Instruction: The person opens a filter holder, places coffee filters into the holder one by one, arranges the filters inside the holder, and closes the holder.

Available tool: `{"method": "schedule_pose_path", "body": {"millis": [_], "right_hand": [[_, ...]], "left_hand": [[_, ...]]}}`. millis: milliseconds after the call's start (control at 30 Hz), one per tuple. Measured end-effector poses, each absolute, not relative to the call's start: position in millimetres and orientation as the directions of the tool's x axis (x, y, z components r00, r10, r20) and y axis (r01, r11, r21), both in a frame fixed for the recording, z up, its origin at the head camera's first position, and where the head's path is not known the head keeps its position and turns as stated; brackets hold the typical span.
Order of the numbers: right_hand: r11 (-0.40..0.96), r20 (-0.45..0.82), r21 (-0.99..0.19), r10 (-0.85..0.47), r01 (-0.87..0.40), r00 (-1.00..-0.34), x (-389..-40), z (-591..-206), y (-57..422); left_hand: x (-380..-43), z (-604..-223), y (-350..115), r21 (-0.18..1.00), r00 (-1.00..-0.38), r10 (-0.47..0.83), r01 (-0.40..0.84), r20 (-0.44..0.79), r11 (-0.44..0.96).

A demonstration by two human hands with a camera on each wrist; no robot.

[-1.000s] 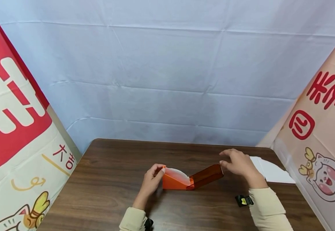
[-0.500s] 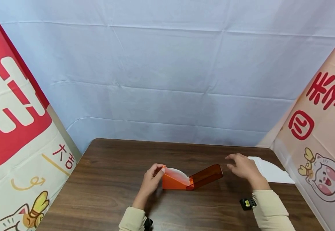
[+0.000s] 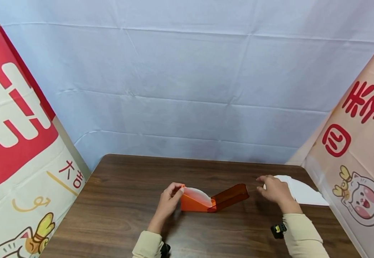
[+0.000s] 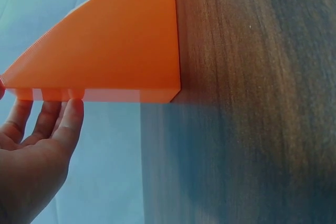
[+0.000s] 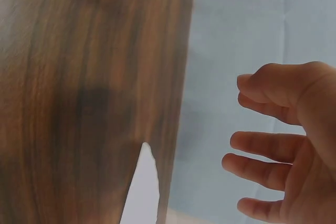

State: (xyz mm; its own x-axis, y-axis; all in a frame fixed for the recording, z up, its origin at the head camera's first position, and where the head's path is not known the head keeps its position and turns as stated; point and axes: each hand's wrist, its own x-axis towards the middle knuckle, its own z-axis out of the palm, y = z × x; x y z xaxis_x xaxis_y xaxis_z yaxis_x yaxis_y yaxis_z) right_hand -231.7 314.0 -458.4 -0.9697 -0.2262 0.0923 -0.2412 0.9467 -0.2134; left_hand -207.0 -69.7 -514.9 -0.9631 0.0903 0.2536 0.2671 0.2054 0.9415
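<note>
An orange wedge-shaped holder stands on the table, its dark see-through lid swung out to the right. White round-edged sheets show inside it. At the holder's upright left end is my left hand; in the left wrist view its fingers rest against the holder's end wall. My right hand hovers over the left tip of a white fan-shaped sheet and partly hides it. The right wrist view shows the fingers loosely bent and apart, with the sheet's pointed tip beyond them.
A wooden table carries these things. Behind it hangs a pale blue cloth, with printed sheets at the left and right. The white sheet lies near the table's right edge.
My right hand has moved right, away from the lid's end and over the white sheet, with its fingers tipping lower. The left hand and the holder have stayed put.
</note>
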Motion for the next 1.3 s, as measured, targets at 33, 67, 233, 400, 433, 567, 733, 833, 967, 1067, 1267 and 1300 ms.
{"method": "schedule_pose_path", "body": {"millis": [33, 67, 233, 400, 433, 567, 733, 833, 967, 1067, 1267, 1300], "right_hand": [[0.948, 0.090, -0.209, -0.226, -0.241, -0.970, -232, -461, 315], [0.949, 0.088, -0.206, -0.224, -0.237, -0.971, -233, -463, 317], [0.958, 0.091, -0.184, -0.208, -0.222, -0.974, -238, -474, 323], [0.961, 0.076, -0.179, -0.198, -0.209, -0.977, -242, -481, 328], [0.961, 0.072, -0.181, -0.198, -0.208, -0.978, -242, -482, 329], [0.959, 0.049, -0.196, -0.198, -0.203, -0.979, -245, -485, 334], [0.959, 0.019, -0.213, -0.184, -0.184, -0.983, -249, -490, 342], [0.957, -0.007, -0.231, -0.182, -0.176, -0.983, -251, -492, 347], [0.951, -0.033, -0.254, -0.191, -0.176, -0.981, -255, -495, 352], [0.949, -0.038, -0.261, -0.194, -0.178, -0.980, -260, -498, 355], [0.950, -0.049, -0.265, -0.185, -0.166, -0.982, -267, -502, 362], [0.950, -0.049, -0.267, -0.181, -0.162, -0.982, -268, -503, 364]], "left_hand": [[-207, -515, -70, 0.943, -0.964, 0.090, 0.263, 0.249, 0.204], [-207, -514, -69, 0.944, -0.965, 0.090, 0.259, 0.246, 0.206], [-200, -502, -68, 0.938, -0.960, 0.091, 0.279, 0.265, 0.204], [-191, -482, -67, 0.937, -0.957, 0.104, 0.288, 0.272, 0.200], [-190, -481, -67, 0.937, -0.958, 0.106, 0.284, 0.267, 0.205], [-190, -480, -67, 0.936, -0.957, 0.112, 0.285, 0.266, 0.206], [-190, -480, -68, 0.937, -0.957, 0.107, 0.288, 0.271, 0.199], [-189, -479, -68, 0.935, -0.957, 0.107, 0.287, 0.270, 0.206], [-188, -479, -68, 0.933, -0.955, 0.112, 0.292, 0.273, 0.212], [-190, -482, -69, 0.929, -0.950, 0.111, 0.310, 0.293, 0.201], [-202, -507, -71, 0.927, -0.952, 0.103, 0.305, 0.289, 0.218], [-204, -511, -71, 0.928, -0.953, 0.103, 0.301, 0.284, 0.220]]}}
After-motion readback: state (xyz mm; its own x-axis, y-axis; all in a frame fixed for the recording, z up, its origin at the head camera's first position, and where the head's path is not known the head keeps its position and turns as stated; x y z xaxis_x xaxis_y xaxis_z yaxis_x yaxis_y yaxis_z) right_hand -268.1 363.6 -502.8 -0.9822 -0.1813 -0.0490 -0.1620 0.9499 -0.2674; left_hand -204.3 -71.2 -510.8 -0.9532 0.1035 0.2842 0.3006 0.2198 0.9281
